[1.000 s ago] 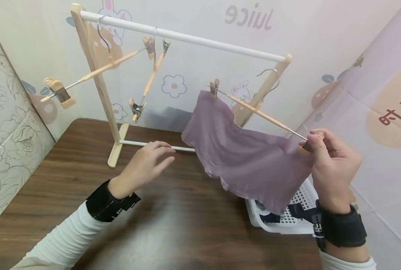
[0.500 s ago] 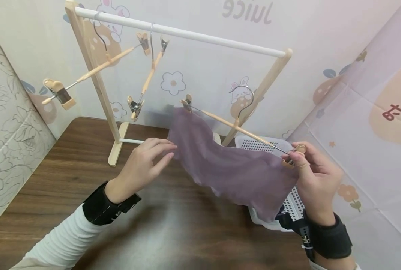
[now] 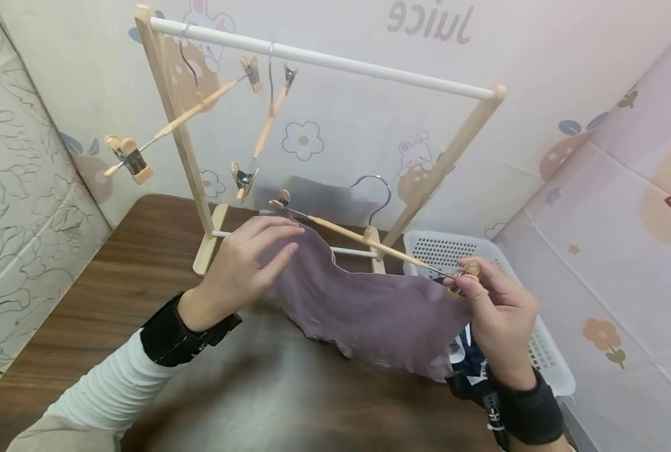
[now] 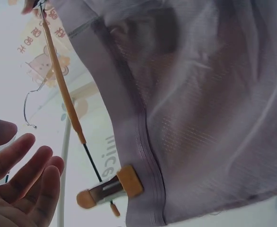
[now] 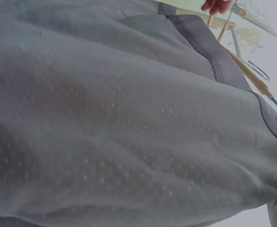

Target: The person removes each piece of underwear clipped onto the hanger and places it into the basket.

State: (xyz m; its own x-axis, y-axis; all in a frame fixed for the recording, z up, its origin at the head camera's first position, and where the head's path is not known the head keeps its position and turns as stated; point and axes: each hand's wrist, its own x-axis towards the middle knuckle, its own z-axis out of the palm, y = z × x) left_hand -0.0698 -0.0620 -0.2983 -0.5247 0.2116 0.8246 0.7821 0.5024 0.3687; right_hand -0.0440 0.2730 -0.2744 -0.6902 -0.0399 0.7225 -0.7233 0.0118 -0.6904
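Note:
A purple garment [image 3: 369, 307] hangs by two clips from a wooden clip hanger [image 3: 358, 236], held low over the brown table [image 3: 115, 295]. My right hand [image 3: 472, 284] pinches the hanger's right clip [image 3: 464, 276]. My left hand [image 3: 267, 248] reaches in with its fingers stretched out and touches the garment's left top edge, just below the left clip [image 3: 281, 201]. In the left wrist view the fingers [image 4: 27, 170] lie loose beside that clip [image 4: 111, 190] and the cloth [image 4: 200, 118]. In the right wrist view the cloth [image 5: 129, 118] fills nearly the whole frame.
A small wooden rack with a white top rail [image 3: 324, 59] stands at the back of the table. Two bare clip hangers [image 3: 199, 107] [image 3: 264, 132] hang from the rail at the left. At the right is a white perforated basket [image 3: 482, 251] with a dark item [image 3: 471, 359] in it.
The hanger with the purple garment has come down and to the left, away from the rail's right end. My left hand has moved right and onto the garment's left edge.

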